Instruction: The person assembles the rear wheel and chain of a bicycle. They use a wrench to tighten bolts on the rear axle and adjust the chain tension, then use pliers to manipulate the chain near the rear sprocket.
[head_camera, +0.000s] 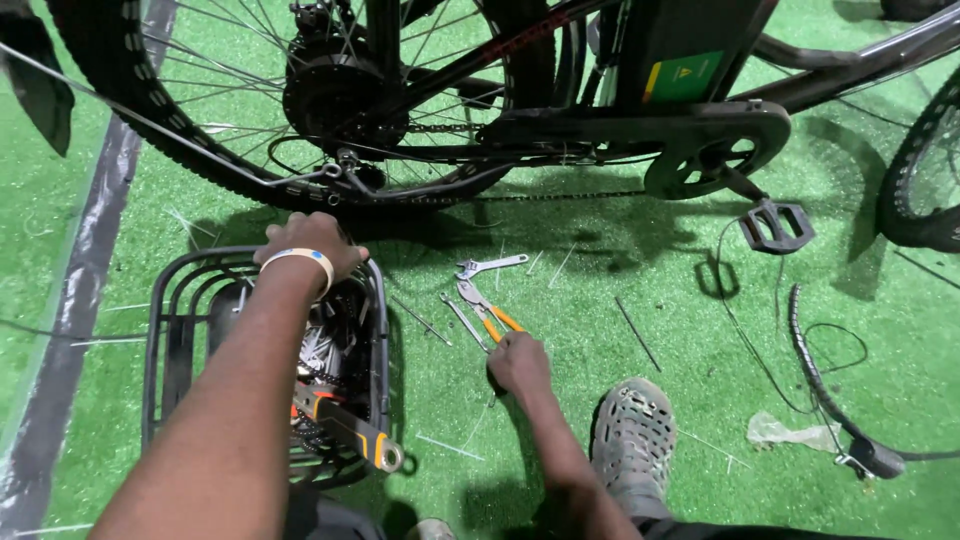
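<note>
Pliers (487, 312) are gripped by closed fingers of the right hand (518, 362) – the left hand (312, 243) is rested on the basket (165, 330) rim, fingers curled, nr the wheel (240, 120).

Left hand (312, 243) outstretched, right hand (518, 362) seemingly fisted.

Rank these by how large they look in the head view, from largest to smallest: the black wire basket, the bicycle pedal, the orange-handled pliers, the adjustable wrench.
1. black wire basket
2. orange-handled pliers and bicycle pedal: they look about alike, and the right hand covers the pliers' handle ends, so I leave them unranked.
3. adjustable wrench
</note>
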